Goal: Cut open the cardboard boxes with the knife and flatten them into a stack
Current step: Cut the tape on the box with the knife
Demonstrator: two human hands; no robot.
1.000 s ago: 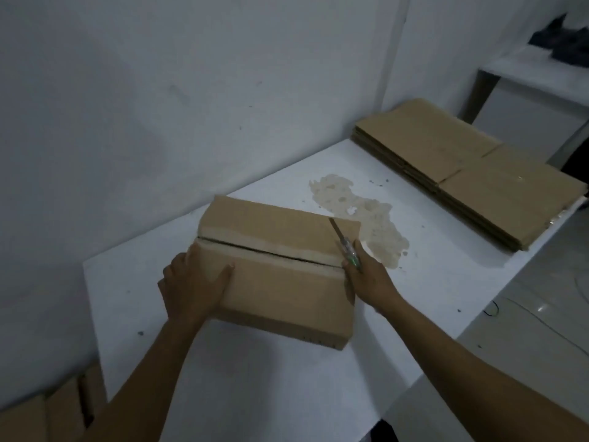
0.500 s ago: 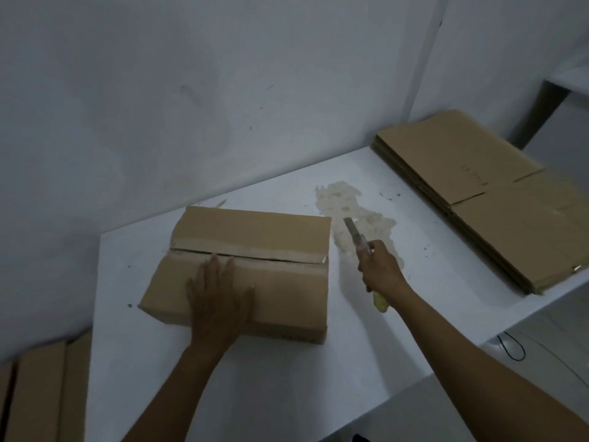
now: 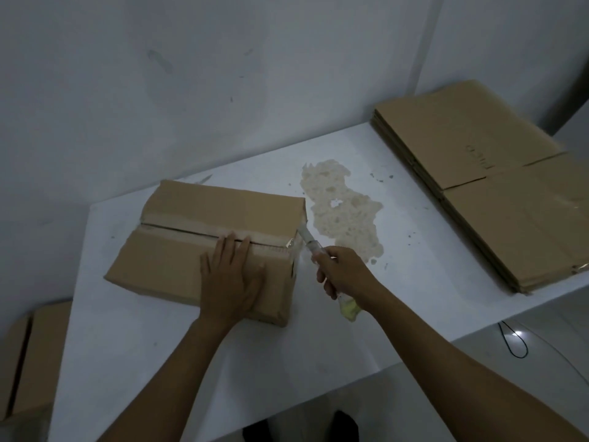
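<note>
Now left hand (image 3: 231, 275) flat on box (image 3: 178, 250); right hand (image 3: 345, 272) grips knife (image 3: 310, 244).

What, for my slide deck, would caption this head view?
Left hand flat on the box, right hand holds the knife at its right end; stack farther right.

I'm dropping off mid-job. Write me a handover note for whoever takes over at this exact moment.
Left grip: open, flat on top of the box, fingertips at the seam.
Right grip: holds the knife, blade tip at the box's right end, by the seam tape.
The box lies on the white table; the flattened stack is at the table's far right.
Done: the top seam looks slit, and several boxes are flattened.
Left: cut the end tape, open and flatten this box, then add it to the stack. More cardboard sits low on the left.
</note>
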